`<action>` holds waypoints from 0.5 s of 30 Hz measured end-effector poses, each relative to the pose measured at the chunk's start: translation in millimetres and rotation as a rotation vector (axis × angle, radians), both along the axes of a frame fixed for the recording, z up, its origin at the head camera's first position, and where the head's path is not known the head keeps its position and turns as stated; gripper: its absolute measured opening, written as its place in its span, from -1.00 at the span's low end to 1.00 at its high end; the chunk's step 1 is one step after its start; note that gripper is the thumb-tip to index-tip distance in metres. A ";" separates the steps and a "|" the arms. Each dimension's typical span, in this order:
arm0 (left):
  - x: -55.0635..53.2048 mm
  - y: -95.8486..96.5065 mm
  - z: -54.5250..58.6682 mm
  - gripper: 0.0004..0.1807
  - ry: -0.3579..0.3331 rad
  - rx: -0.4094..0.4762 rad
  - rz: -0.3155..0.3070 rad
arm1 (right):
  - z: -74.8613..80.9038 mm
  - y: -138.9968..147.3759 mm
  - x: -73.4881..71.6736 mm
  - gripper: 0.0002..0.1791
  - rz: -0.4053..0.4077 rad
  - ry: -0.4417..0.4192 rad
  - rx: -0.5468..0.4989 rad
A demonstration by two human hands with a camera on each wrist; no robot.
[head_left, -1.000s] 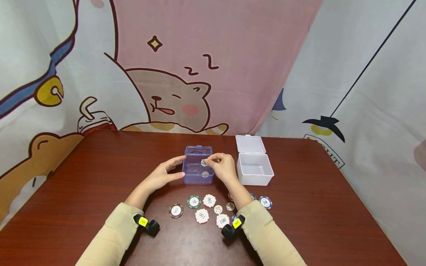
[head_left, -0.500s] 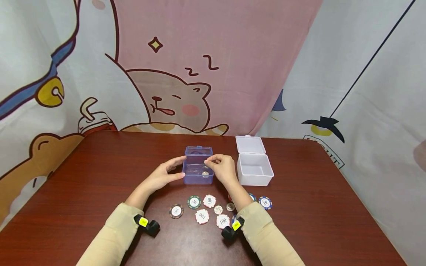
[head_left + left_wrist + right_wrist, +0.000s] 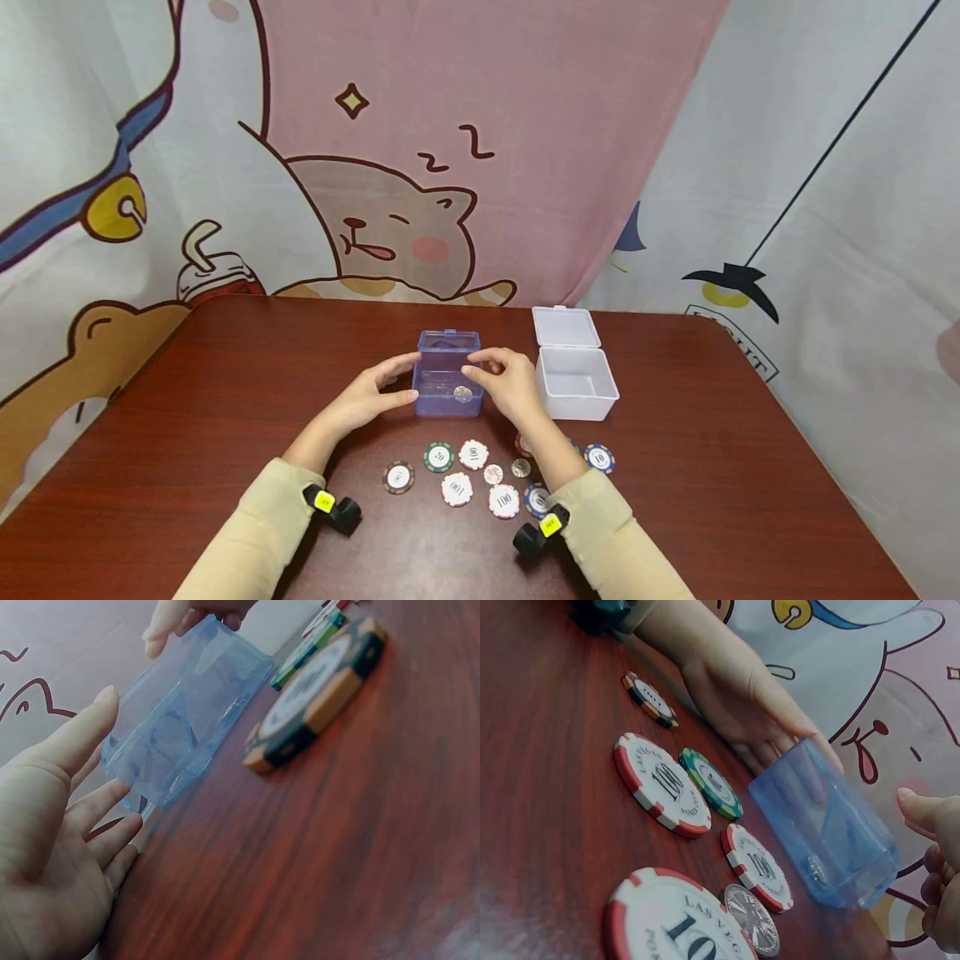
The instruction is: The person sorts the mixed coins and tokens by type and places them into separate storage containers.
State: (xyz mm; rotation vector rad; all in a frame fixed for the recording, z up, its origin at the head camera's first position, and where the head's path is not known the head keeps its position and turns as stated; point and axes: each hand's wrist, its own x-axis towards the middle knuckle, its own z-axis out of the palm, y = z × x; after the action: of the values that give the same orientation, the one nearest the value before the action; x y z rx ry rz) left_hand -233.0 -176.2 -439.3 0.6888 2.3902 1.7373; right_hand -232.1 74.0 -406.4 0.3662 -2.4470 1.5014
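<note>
A translucent blue plastic box (image 3: 447, 393) stands with its lid raised, silvery coins (image 3: 462, 393) inside near its right end. My left hand (image 3: 362, 393) holds the box's left end between thumb and fingertips, as the left wrist view also shows. Over the right side of the box is my right hand (image 3: 510, 383), thumb and index finger apart and nothing between them. In the right wrist view, coins (image 3: 816, 871) show through the wall of the box (image 3: 825, 825), and the right thumb (image 3: 922, 810) points toward it.
A white plastic box (image 3: 576, 383) stands on the right, lid back. Poker chips lie in front: a brown one (image 3: 398, 477), a green one (image 3: 438, 457), several white-and-red ones (image 3: 457, 489) and blue ones (image 3: 599, 457). Two coins (image 3: 492, 474) lie among them. A printed curtain (image 3: 525, 167) hangs behind the table.
The coin pinched by my right hand has gone from its fingers into the blue box. Its thumb and index finger have parted, and the forearm has shifted slightly right. The left hand stays put.
</note>
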 end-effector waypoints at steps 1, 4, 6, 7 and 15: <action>0.0 0.1 -0.3 -0.34 0.000 -0.002 0.001 | 0.8 0.8 1.6 -0.81 0.008 0.000 0.001; 0.0 0.3 -0.9 -0.34 0.002 0.001 0.002 | 3.8 3.4 7.1 -0.80 0.023 0.011 0.006; -0.1 0.0 -1.5 -0.33 0.002 -0.003 0.004 | 5.9 5.2 11.4 -0.79 0.038 0.015 0.001; -0.2 -0.3 -1.9 -0.33 0.005 -0.008 0.006 | 6.9 6.1 13.7 -0.78 0.048 0.020 -0.004; -0.6 -1.3 -1.5 -0.33 0.010 -0.012 0.005 | 12.7 11.7 29.5 -0.76 0.086 0.060 -0.022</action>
State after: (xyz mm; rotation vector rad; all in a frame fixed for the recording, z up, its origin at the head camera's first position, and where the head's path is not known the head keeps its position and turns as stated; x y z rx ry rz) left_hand -233.7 -177.5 -440.7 0.6913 2.4087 1.7245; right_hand -202.5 85.6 -393.8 0.5103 -2.3942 1.5265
